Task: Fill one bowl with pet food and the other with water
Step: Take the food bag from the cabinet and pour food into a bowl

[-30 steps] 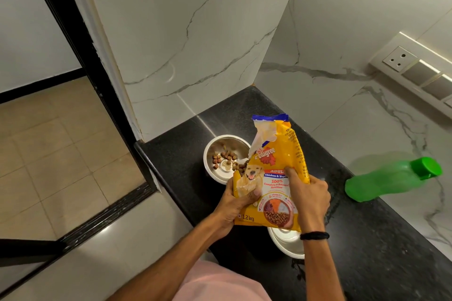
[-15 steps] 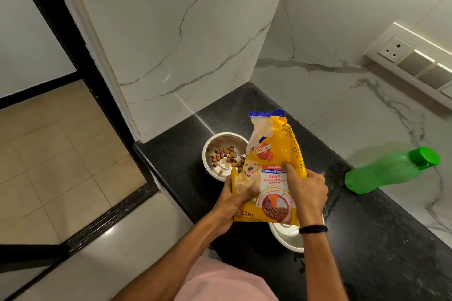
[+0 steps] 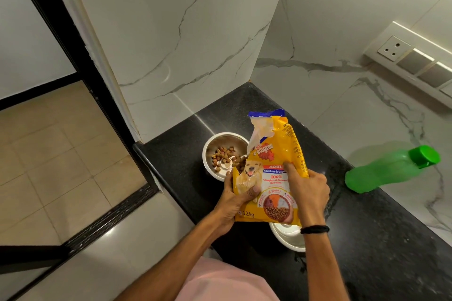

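At the left edge of the surface [image 3: 379, 239], left grip [image 3: 231, 203] and right grip [image 3: 309, 189] clasp the yellow food bag [image 3: 274, 151], tilted over the part-filled bowl [image 3: 215, 142].

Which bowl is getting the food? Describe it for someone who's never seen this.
On the black counter, look toward the corner where the marble walls meet. A steel bowl sits there, just left of the yellow food bag. Unlike the other bowl, nearer the person and half hidden under the bag, it holds brown kibble.
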